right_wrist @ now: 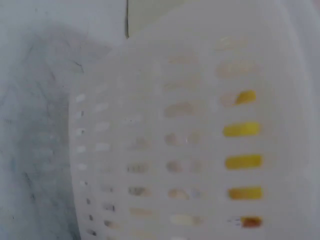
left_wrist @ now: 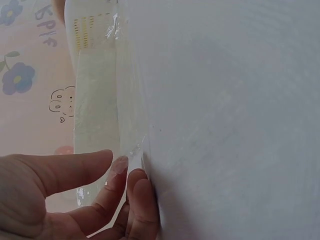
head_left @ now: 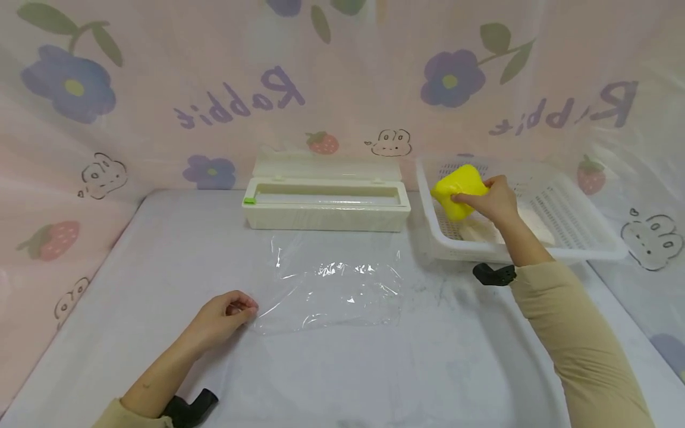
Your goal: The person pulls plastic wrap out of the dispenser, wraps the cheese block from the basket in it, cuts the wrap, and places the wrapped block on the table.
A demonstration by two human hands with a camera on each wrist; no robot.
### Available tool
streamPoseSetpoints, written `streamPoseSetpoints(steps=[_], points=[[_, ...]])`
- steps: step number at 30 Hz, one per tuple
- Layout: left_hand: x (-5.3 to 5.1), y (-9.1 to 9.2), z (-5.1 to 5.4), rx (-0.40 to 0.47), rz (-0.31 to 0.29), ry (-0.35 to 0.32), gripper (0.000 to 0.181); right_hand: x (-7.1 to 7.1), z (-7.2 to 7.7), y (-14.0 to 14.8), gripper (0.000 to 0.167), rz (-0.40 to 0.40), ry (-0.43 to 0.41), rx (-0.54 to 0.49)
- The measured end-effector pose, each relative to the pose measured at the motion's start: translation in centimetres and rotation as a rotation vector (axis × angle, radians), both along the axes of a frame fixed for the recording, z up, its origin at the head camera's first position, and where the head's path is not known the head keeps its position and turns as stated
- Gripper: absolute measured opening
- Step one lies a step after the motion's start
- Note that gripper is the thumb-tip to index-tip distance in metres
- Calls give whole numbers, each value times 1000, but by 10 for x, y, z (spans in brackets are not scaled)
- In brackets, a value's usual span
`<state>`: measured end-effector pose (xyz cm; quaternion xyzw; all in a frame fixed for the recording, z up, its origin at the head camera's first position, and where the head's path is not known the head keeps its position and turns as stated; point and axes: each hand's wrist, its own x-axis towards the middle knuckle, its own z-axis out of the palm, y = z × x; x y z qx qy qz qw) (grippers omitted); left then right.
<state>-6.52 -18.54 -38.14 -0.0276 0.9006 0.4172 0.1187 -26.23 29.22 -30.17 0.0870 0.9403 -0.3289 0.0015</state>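
Note:
In the head view, a sheet of clear plastic film (head_left: 337, 291) lies on the table, running forward from a white cling film dispenser (head_left: 326, 217) with its lid raised. My left hand (head_left: 227, 318) pinches the film's near left corner; the left wrist view shows film over the index fingertip (left_wrist: 120, 164), close to the thumb. At the right, my right hand (head_left: 495, 202) grips a bright yellow, lobed, squarish object (head_left: 460, 184) above a white plastic basket (head_left: 444, 246). In the right wrist view, yellow shows through the basket's slots; that hand is out of sight there.
Pale items (head_left: 481, 229), partly hidden by the right hand, lie in the basket. A green slider (head_left: 249, 201) sits on the dispenser's left end. Behind everything hangs a printed pink curtain (head_left: 342, 89). A white cloth (head_left: 176, 249) covers the table.

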Motion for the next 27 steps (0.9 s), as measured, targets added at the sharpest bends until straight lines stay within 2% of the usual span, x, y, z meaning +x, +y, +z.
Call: streamPoseSetpoints(steps=[4,6,9,19,27], points=[[-1,-1,0,6,-4,6,18,1,7,1,101,-119,93,-127],[-2,-1,1,2,-4,9,19,3,10,0,101,-153,118,-178],[-2,-2,0,-5,0,4,21,5,13,0,105,-171,113,-206],[3,-2,-6,56,16,-29,21,21,12,-14,106,-133,98,-216],[-1,-3,-4,45,4,-8,20,35,20,-43,105,-75,86,-348]])
